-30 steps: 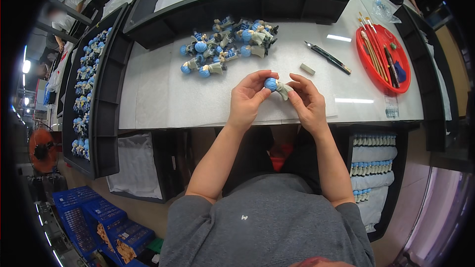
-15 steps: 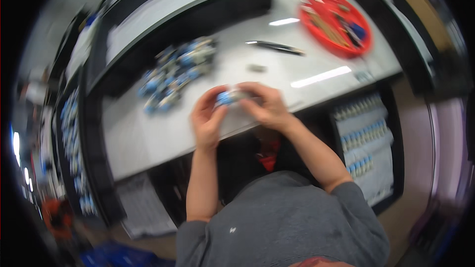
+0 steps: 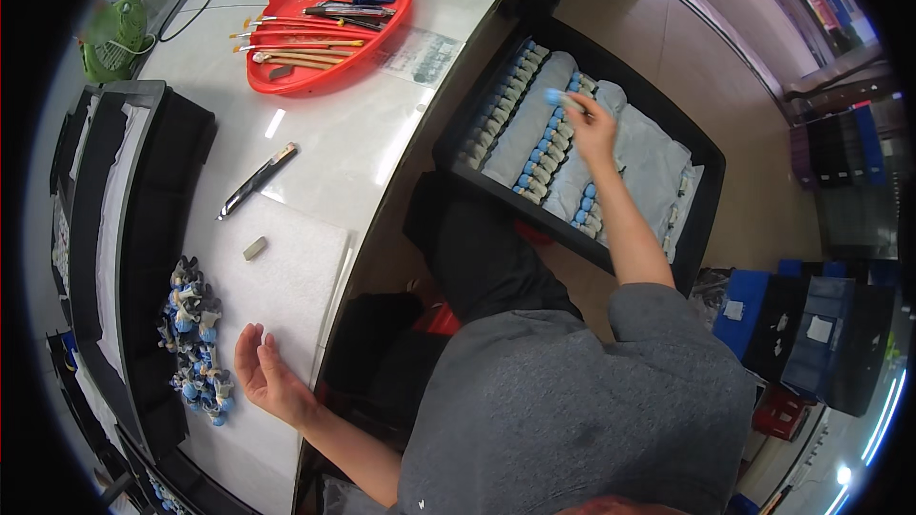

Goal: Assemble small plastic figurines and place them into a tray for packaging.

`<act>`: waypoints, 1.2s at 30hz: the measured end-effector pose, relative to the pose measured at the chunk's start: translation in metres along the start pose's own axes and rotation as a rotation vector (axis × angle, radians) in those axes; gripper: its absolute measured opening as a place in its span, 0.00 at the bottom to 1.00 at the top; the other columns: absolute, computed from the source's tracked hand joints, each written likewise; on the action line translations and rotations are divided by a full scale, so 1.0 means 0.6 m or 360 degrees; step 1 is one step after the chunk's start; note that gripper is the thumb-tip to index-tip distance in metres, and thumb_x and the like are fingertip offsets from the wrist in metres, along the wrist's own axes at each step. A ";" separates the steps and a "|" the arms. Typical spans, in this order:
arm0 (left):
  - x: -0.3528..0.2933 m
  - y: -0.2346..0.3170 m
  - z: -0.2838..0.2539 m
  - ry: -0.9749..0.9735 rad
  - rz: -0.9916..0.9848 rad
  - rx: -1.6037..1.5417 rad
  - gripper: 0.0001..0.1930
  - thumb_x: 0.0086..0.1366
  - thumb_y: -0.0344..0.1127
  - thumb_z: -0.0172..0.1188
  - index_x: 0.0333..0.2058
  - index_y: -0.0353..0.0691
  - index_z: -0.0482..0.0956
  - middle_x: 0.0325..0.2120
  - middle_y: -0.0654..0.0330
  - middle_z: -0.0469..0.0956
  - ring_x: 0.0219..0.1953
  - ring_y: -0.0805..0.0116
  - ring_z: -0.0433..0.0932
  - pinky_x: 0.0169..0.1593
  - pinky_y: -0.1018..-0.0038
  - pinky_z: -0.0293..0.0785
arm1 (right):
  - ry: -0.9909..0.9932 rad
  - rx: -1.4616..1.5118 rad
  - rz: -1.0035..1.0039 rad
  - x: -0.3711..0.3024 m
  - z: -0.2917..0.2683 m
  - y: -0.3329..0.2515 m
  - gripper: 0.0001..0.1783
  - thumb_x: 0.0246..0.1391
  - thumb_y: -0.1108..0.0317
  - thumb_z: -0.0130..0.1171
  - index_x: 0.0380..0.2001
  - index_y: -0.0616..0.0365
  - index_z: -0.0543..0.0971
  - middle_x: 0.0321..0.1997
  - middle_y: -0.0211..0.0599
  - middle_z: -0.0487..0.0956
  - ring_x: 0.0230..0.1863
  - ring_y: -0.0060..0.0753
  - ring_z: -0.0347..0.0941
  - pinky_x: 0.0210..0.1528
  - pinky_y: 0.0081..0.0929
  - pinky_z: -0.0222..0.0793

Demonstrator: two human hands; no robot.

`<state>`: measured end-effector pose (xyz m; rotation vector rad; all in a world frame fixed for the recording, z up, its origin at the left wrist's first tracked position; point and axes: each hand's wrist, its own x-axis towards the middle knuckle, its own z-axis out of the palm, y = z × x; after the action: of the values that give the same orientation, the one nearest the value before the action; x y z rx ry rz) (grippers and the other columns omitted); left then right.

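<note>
Head view: right hand pinches a blue-capped figurine over the black tray upper right, best set upright in line w/ the rows; left hand open, empty, by figurine pile on tabletop.

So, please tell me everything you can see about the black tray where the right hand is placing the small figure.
The black tray is a shallow rectangular bin with raised walls, seemingly plastic, sitting low beside the white table, right of the person's lap. Pale grey cloth lines it in folds, and rows of small figures with blue heads lie between the folds. The right hand reaches over its middle, holding one blue-headed figure above the rows. What supports it cannot be seen.
</note>
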<state>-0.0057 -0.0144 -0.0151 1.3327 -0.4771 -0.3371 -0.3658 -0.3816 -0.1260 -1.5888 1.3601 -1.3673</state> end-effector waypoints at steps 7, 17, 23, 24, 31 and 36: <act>0.003 -0.003 0.000 -0.0008 -0.0011 0.0078 0.14 0.60 0.23 0.49 0.45 0.30 0.68 0.43 0.51 0.71 0.46 0.66 0.69 0.50 0.73 0.66 | 0.0338 -0.1131 0.0342 -0.007 -0.210 0.209 0.15 0.39 0.72 0.59 0.36 0.54 0.78 0.29 0.38 0.79 0.30 0.30 0.75 0.36 0.24 0.69; -0.006 -0.006 -0.015 0.0020 -0.0001 0.0149 0.12 0.61 0.23 0.46 0.44 0.30 0.67 0.43 0.54 0.70 0.45 0.68 0.69 0.49 0.78 0.66 | 0.0295 -0.0992 0.0388 -0.041 -0.177 0.239 0.11 0.41 0.72 0.55 0.33 0.56 0.78 0.30 0.43 0.78 0.34 0.39 0.75 0.38 0.29 0.69; -0.007 -0.005 0.001 -0.0035 -0.0004 0.0185 0.13 0.61 0.23 0.47 0.46 0.31 0.67 0.43 0.54 0.71 0.44 0.69 0.70 0.50 0.77 0.66 | 0.0175 -0.1023 0.0560 -0.021 -0.207 0.226 0.11 0.41 0.69 0.55 0.33 0.57 0.76 0.32 0.42 0.78 0.36 0.41 0.74 0.40 0.30 0.68; -0.007 -0.004 0.005 -0.0036 0.0003 0.0176 0.13 0.61 0.23 0.47 0.46 0.31 0.67 0.43 0.54 0.71 0.44 0.69 0.70 0.50 0.77 0.66 | 0.0061 -0.1068 0.0630 -0.015 -0.208 0.218 0.14 0.41 0.68 0.55 0.35 0.56 0.76 0.34 0.42 0.77 0.37 0.42 0.73 0.40 0.31 0.68; -0.023 0.033 -0.010 0.0166 0.0410 0.0796 0.10 0.59 0.20 0.47 0.41 0.29 0.71 0.39 0.53 0.73 0.42 0.67 0.72 0.48 0.76 0.67 | 0.0269 -0.1045 -0.0453 -0.001 -0.047 0.092 0.19 0.44 0.69 0.56 0.43 0.56 0.71 0.39 0.40 0.75 0.37 0.41 0.72 0.38 0.33 0.69; -0.017 0.027 -0.026 0.0228 0.0410 0.0744 0.11 0.54 0.19 0.50 0.37 0.32 0.74 0.38 0.55 0.74 0.41 0.66 0.72 0.46 0.75 0.67 | -0.0426 0.0489 -0.0241 -0.064 0.121 -0.141 0.14 0.51 0.76 0.50 0.43 0.60 0.70 0.37 0.34 0.75 0.32 0.20 0.70 0.36 0.17 0.67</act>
<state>-0.0070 0.0075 -0.0035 1.7101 -0.6229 0.0926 -0.2688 -0.3340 -0.0792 -1.6183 0.8428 -1.3206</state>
